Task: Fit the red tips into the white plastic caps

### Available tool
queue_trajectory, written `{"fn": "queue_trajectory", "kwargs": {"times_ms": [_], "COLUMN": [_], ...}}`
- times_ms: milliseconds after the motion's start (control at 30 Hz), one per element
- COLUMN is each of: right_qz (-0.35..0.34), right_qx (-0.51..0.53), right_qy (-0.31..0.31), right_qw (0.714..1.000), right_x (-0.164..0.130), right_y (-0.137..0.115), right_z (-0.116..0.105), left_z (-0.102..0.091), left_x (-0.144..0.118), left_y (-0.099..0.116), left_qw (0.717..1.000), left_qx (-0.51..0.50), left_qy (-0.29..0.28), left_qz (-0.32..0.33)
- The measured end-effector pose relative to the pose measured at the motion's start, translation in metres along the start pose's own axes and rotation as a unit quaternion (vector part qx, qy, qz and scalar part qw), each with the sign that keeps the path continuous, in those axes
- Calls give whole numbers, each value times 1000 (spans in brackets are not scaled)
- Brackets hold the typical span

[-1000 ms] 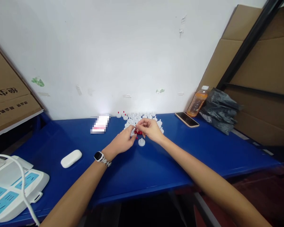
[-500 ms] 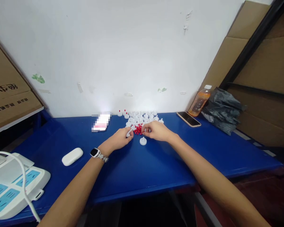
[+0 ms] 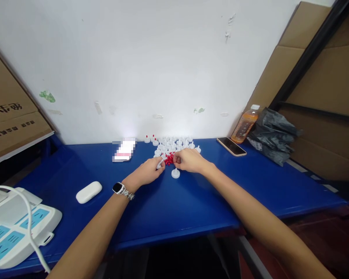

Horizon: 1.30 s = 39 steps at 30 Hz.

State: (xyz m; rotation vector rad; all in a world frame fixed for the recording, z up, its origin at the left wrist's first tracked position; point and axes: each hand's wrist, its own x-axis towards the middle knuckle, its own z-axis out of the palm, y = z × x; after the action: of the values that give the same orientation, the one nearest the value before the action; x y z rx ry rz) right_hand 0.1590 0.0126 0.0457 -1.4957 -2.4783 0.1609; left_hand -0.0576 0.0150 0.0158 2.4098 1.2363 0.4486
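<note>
Just below frame centre, the left hand (image 3: 149,171) pinches a white cap (image 3: 159,165); the right hand (image 3: 188,160) is at red tips (image 3: 169,159); its grip I cannot tell.

Bare forearms (image 3: 99,228) angled inward — left grip (image 3: 147,171) curled, right grip (image 3: 189,160) bent downward at the fingers (image 3: 178,158).

Front tabletop (image 3: 174,209) free; white caps (image 3: 173,147) crowd rear.

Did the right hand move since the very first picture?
Yes. The right hand shifted a little rightward, away from the left hand, judged against the lone white cap in front.
</note>
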Motion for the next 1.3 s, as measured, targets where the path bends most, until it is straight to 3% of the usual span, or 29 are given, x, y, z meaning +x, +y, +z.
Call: {"fn": "queue_trajectory", "kwargs": {"times_ms": [100, 167, 333, 400, 467, 600, 1100, 1200, 1300], "right_qz": [-5, -3, 8, 22, 32, 21, -27, -19, -6], "right_qx": [113, 236, 510, 568, 591, 576, 430, 443, 501], "right_qy": [24, 29, 35, 45, 55, 68, 148, 167, 181], "right_qw": [993, 971, 860, 822, 804, 814, 890, 881, 846], "right_x": [0, 0, 4, 6, 7, 6, -7, -3, 1], "right_y": [6, 10, 7, 4, 0, -4, -14, -13, -16], "right_z": [1, 3, 9, 11, 12, 13, 9, 16, 22], "left_z": [0, 0, 7, 9, 10, 7, 8, 11, 13], "left_x": [0, 0, 3, 4, 4, 3, 4, 4, 4], "left_y": [0, 3, 24, 31, 35, 34, 35, 33, 32], "left_qw": [1000, 999, 986, 977, 973, 973, 964, 966, 964], "left_qx": [-7, -25, -112, -135, -152, -176, -221, -217, -229], "left_qy": [7, 16, 125, 165, 170, 146, 143, 132, 130], "left_qz": [7, 15, 22, 16, 23, 39, 44, 46, 36]}}
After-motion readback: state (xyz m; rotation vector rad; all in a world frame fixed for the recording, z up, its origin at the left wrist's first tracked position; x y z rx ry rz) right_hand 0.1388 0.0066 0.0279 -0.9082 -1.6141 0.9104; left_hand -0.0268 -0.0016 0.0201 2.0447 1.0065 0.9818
